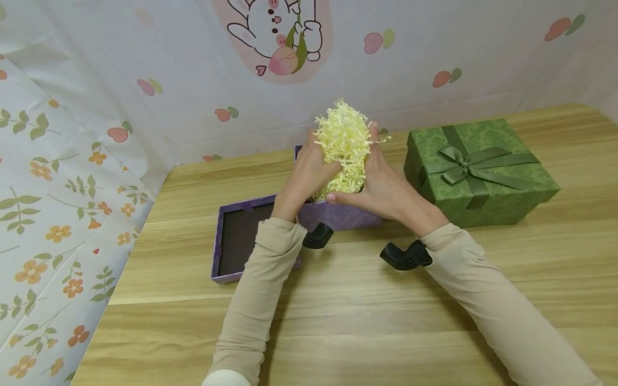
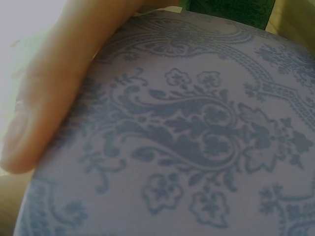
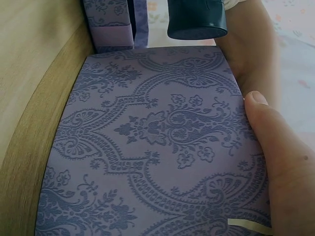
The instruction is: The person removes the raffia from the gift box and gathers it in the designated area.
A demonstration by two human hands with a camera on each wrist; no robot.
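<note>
A fluffy heap of pale yellow shredded paper [image 1: 344,136] rises above a purple patterned box [image 1: 340,216]. My left hand [image 1: 311,170] grips the heap from the left and my right hand [image 1: 386,185] holds its right side. The right thumb [image 3: 268,118] lies along the box's top edge in the right wrist view. In the left wrist view the left thumb [image 2: 49,93] is beside the box wall [image 2: 187,128]. Most fingertips are hidden behind or within the paper.
A purple lid [image 1: 217,244] with a dark inside lies left of the box, partly behind the left forearm. To the right stands a green gift box [image 1: 483,166] with a ribbon bow. A printed cloth [image 1: 183,64] hangs behind the wooden table [image 1: 347,332].
</note>
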